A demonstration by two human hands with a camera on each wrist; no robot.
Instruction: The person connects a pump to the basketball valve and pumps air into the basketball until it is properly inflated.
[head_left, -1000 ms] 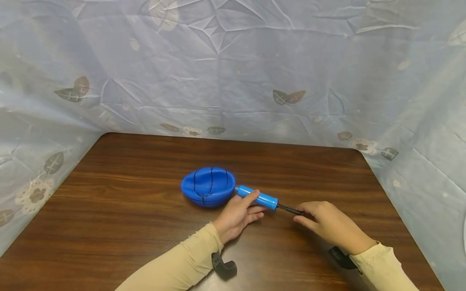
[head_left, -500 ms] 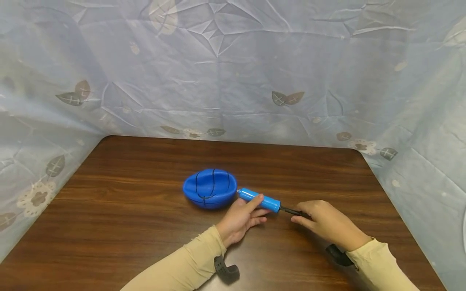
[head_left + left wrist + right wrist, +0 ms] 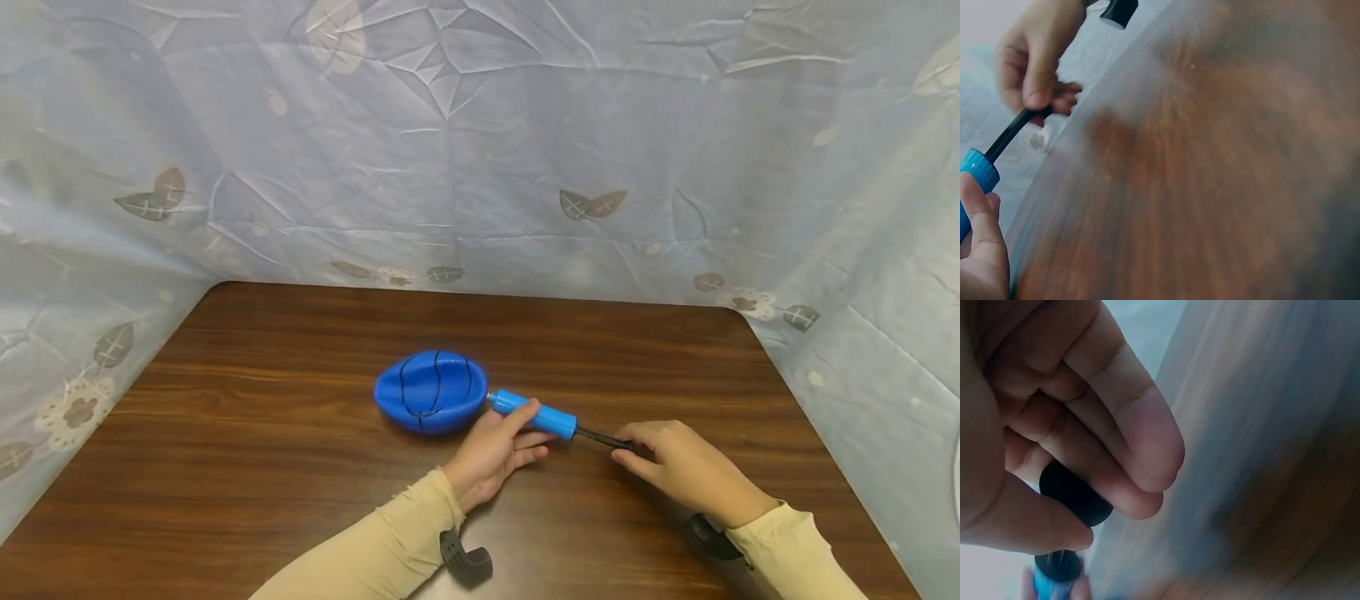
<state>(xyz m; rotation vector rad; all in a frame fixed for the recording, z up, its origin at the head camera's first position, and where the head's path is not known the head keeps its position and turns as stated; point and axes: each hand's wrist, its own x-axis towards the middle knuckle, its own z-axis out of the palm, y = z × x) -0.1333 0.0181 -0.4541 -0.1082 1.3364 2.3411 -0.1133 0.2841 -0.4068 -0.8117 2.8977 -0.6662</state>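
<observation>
A dented, half-flat blue ball [image 3: 431, 393] with black lines lies on the table, in the head view. My left hand [image 3: 491, 457] holds the light-blue barrel of a hand pump [image 3: 553, 420], thumb on top and the other fingers beneath. The pump's metal tip meets the ball's right side; how far its needle sits inside is hidden. With thumb and fingers, my right hand [image 3: 686, 467] pinches the black handle [image 3: 1075, 494] at the end of the pump's rod. Part of the black rod [image 3: 1009, 134] shows between barrel and fingers in the left wrist view.
The brown wood-grain table [image 3: 262, 467] has rounded far corners. A pale grey-blue curtain [image 3: 480, 167] with leaf and flower prints encloses its back and sides. A black strap piece [image 3: 467, 560] hangs at the left wrist.
My right hand has shifted slightly left, then back right, so the rod now extends a little more from the barrel. The left hand keeps its hold; the ball remains dented.
</observation>
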